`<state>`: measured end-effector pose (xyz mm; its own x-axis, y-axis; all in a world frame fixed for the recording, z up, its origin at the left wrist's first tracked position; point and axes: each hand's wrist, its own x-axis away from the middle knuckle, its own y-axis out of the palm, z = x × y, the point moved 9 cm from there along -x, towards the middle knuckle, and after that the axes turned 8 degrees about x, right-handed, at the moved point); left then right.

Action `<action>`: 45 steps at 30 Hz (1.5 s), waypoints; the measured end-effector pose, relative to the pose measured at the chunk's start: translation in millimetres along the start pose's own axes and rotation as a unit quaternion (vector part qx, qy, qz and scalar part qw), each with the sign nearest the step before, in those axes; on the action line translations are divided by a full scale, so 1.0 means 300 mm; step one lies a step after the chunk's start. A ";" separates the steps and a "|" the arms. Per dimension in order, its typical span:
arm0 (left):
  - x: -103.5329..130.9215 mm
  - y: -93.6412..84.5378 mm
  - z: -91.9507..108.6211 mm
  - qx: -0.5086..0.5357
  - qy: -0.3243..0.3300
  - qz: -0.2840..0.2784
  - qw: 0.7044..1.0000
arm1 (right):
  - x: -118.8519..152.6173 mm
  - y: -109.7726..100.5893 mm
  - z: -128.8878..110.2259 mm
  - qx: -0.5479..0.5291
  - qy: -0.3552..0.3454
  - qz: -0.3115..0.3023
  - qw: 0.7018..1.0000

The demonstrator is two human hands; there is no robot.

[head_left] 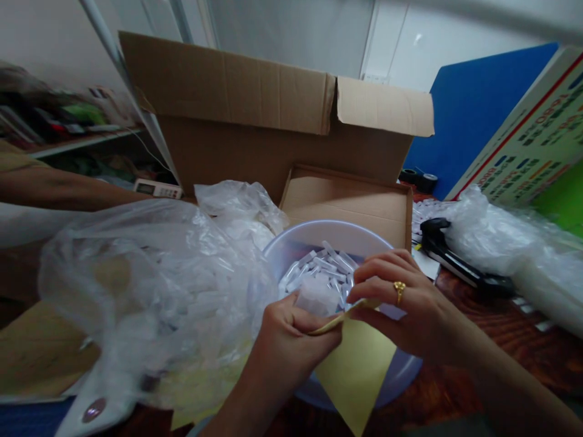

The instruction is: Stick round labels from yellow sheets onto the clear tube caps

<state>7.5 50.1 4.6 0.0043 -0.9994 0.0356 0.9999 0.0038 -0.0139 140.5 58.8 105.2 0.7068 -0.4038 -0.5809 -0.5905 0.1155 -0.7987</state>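
Over a pale purple basin (328,227), both hands hold a yellow paper piece (357,370) by its upper edge. My left hand (291,340) is closed on that edge, with a translucent whitish bundle (317,296) against its fingers; whether the hand grips the bundle too is hard to tell. My right hand (405,303), with a gold ring, pinches the paper's edge at its right side. The paper hangs down in front of the basin. Inside the basin lie several small clear tubes (328,264).
A large clear plastic bag (182,273) fills the left side. Behind the basin stands a cardboard box (255,145). A black tool (464,264) and bubble wrap (514,255) lie right. Another person's arm (77,188) reaches in from the left.
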 end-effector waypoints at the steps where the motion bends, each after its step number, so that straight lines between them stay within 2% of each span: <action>1: 0.002 0.001 0.016 -0.017 0.022 0.000 1.000 | 0.007 0.004 -0.019 0.040 -0.008 0.009 0.999; 4: 0.012 -0.007 0.048 -0.079 0.072 0.015 0.994 | 0.018 0.015 -0.030 0.086 0.001 0.018 0.996; 6: 0.026 -0.011 0.081 -0.123 0.133 0.027 0.983 | 0.020 0.012 -0.027 0.094 0.007 0.017 0.995; 10: 0.078 -0.006 0.151 -0.208 0.285 0.050 0.934 | 0.018 0.000 -0.027 0.084 0.019 0.014 0.996; 12: 0.100 0.000 0.167 -0.238 0.325 0.057 0.913 | 0.018 -0.004 -0.035 0.076 0.018 0.023 0.997; 14: 0.110 0.005 0.175 -0.250 0.340 0.058 0.905 | 0.022 -0.002 -0.046 0.080 0.011 0.031 0.996; 17: 0.098 -0.001 0.171 -0.220 0.322 0.058 0.919 | 0.035 0.004 -0.065 0.107 -0.006 0.038 0.994; 19: 0.067 -0.016 0.143 -0.161 0.269 0.048 0.948 | 0.046 0.003 -0.085 0.109 -0.028 0.037 0.993; 21: 0.037 -0.036 0.101 -0.100 0.206 0.044 0.972 | 0.050 -0.013 -0.088 0.059 -0.028 0.040 0.997; 23: 0.024 -0.052 0.072 -0.075 0.175 0.044 0.981 | 0.041 -0.041 -0.041 -0.047 0.039 0.053 0.997; 24: 0.026 -0.053 0.070 -0.083 0.183 0.038 0.979 | 0.034 -0.044 0.000 -0.109 0.094 0.050 0.988; 26: 0.046 -0.042 0.088 -0.112 0.233 0.019 0.966 | 0.024 0.001 0.081 -0.225 0.210 -0.014 0.951; 29: 0.100 -0.014 0.134 -0.154 0.324 0.003 0.933 | 0.028 0.134 0.117 -0.379 0.306 -0.196 0.851; 31: 0.119 -0.004 0.146 -0.174 0.334 0.017 0.926 | 0.035 0.185 0.113 -0.450 0.336 -0.258 0.786; 33: 0.117 -0.008 0.138 -0.173 0.299 0.044 0.938 | 0.036 0.208 0.109 -0.488 0.351 -0.273 0.751; 36: 0.099 -0.029 0.096 -0.128 0.218 0.082 0.964 | 0.035 0.219 0.100 -0.508 0.352 -0.278 0.736; 40: 0.077 -0.040 0.041 -0.103 0.139 0.089 0.981 | 0.037 0.226 0.088 -0.513 0.345 -0.292 0.730; 42: 0.076 -0.047 0.035 -0.111 0.121 0.098 0.982 | 0.037 0.228 0.089 -0.509 0.348 -0.295 0.730; 45: 0.081 -0.048 0.051 -0.116 0.130 0.103 0.979 | 0.034 0.225 0.091 -0.494 0.352 -0.294 0.738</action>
<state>-6.6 26.1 20.8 0.1716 -0.9537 -0.2468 0.9478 0.2281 -0.2226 118.6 87.2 41.1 0.7821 -0.5318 0.3248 -0.5033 -0.8464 -0.1739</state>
